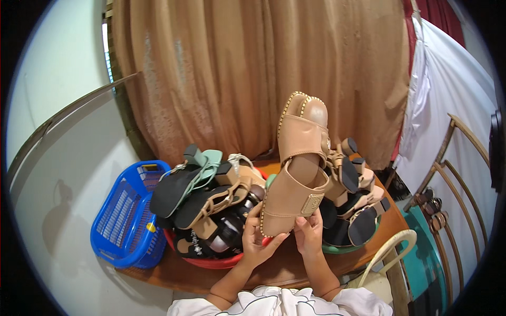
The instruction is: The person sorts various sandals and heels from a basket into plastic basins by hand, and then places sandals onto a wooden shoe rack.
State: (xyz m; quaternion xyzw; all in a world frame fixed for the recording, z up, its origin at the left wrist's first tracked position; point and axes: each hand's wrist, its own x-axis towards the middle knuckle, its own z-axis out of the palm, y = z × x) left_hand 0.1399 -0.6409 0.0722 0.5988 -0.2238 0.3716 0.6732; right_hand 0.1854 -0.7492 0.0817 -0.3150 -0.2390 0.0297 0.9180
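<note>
I hold a pair of tan slide sandals [284,197] up over the table, one lying partly along the other with the open toes pointing away from me. They have pale whipstitched edges and a buckle-like ornament on the wide strap. My left hand [257,243] is closed on the near left end, its thumb across the edge. My right hand [309,231] grips the near right side, below the ornament. Behind them, a red basin [221,262] is heaped with heeled sandals, including a mint-green pair [203,166]. A green basin [342,249] on the right holds more black and beige sandals.
A blue plastic basket [124,224] stands at the table's left end. The brown wooden table [279,273] carries both basins. Brown curtains [253,68] hang behind it. To the right are a cream chair [387,255] and a rack [445,224] with dark footwear.
</note>
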